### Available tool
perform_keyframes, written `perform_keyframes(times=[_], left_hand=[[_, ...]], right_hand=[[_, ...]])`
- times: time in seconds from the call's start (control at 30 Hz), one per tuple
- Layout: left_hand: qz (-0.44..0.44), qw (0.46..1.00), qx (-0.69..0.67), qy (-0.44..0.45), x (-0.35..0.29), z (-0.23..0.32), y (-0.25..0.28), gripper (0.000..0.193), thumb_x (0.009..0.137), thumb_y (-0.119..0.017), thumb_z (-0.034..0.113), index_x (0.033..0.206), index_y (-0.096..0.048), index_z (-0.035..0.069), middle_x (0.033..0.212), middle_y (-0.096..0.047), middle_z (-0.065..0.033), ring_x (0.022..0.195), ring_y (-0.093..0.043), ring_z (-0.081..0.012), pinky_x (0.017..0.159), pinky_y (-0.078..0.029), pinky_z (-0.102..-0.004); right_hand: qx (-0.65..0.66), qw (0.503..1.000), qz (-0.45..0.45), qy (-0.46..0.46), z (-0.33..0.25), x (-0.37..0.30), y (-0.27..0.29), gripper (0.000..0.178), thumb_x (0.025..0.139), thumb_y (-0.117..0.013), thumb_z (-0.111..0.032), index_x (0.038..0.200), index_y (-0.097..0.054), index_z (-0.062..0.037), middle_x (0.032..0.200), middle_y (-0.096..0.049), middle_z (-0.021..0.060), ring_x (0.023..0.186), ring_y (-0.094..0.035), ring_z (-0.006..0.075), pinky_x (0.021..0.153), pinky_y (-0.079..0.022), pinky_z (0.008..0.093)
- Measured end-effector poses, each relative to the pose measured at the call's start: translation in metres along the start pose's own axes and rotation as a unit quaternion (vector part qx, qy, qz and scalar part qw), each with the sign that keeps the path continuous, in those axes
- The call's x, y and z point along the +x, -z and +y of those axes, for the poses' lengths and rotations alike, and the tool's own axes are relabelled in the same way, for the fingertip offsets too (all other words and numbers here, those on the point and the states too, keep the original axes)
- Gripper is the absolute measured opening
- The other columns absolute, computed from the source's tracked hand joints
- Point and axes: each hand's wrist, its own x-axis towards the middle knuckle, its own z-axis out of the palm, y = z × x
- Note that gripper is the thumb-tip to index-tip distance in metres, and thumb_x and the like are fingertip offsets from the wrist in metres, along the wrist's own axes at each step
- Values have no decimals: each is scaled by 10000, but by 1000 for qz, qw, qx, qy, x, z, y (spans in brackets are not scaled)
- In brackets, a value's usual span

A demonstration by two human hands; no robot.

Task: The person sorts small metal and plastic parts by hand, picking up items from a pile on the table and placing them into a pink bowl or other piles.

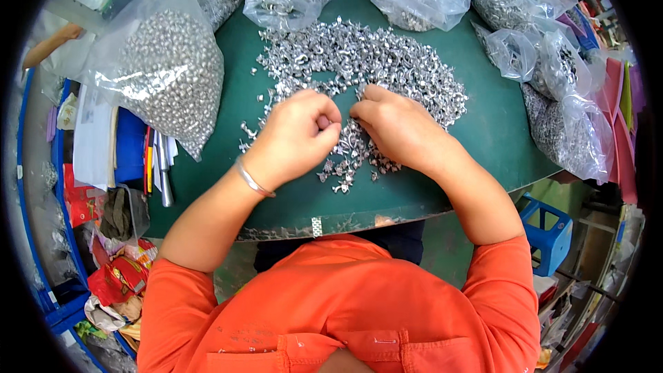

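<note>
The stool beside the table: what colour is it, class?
Blue; the plastic stool shows in the head view, at lower right.

Two hands on the table, left hand (298,132) and right hand (399,126), one silver bracelet (252,179) on the left wrist. One big heap of small metal clips (373,62) mid-frame, way too many to count. Clear plastic bags of metal parts (162,72): I make out roughly nine along the top and right edges. One blue stool (545,231) lower right.
</note>
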Motion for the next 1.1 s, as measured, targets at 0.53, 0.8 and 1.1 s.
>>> perform_keyframes(times=[0.53,0.8,1.1], left_hand=[[-80,966,235,-73,13,7,-23,120,727,-669,65,807,-604,2,817,-580,-143,774,-589,-330,701,-481,-396],[-103,974,165,-117,11,2,-14,167,699,-705,35,814,-593,-9,777,-569,-113,754,-588,-268,669,-475,-358],[-81,970,-163,161,-9,-8,-2,171,773,-714,59,884,-593,8,790,-600,-20,647,-545,-58,589,-450,-188]], right_hand=[[597,759,172,-193,40,-68,21,84,889,-555,-81,913,-601,-15,823,-633,83,621,-568,128,502,-439,237],[91,995,34,-17,-11,-71,0,146,830,-564,-79,970,-585,-44,789,-605,145,744,-608,344,635,-497,429],[-46,979,136,-141,24,-31,14,204,818,-613,-148,991,-605,-41,894,-634,175,826,-615,363,718,-498,427]])
